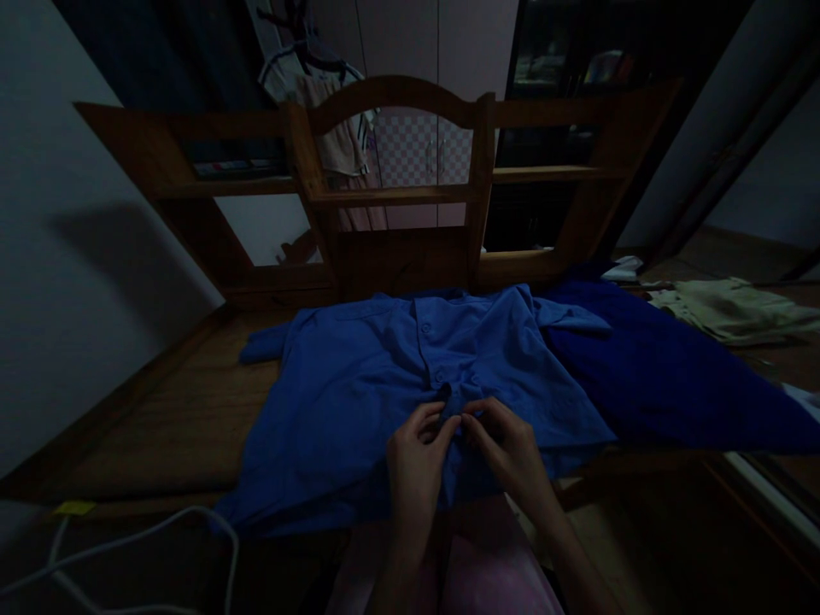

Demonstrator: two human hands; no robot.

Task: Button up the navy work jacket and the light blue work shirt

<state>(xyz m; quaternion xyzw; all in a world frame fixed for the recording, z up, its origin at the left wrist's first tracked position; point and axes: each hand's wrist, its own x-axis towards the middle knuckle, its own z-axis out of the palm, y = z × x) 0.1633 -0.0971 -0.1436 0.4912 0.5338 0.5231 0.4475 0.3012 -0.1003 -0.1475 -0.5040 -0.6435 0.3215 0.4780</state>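
A blue button-up shirt (346,401) lies spread over the wooden desk, its front facing up and its lower edge hanging over the near side. Two buttons show along the front opening, the upper button (426,328) and the lower button (439,376). Below them, my left hand (419,436) pinches the cloth of the front opening between thumb and fingers. My right hand (503,436) pinches the same spot from the right, fingertips almost touching those of the left. Whatever small part sits between the fingertips is hidden.
A darker blue cloth (653,367) lies to the right of the shirt. Behind stands a wooden shelf unit (397,196) on the desk (160,410). A white cable (128,542) loops at the lower left. Pale folded cloth (730,309) lies at the far right.
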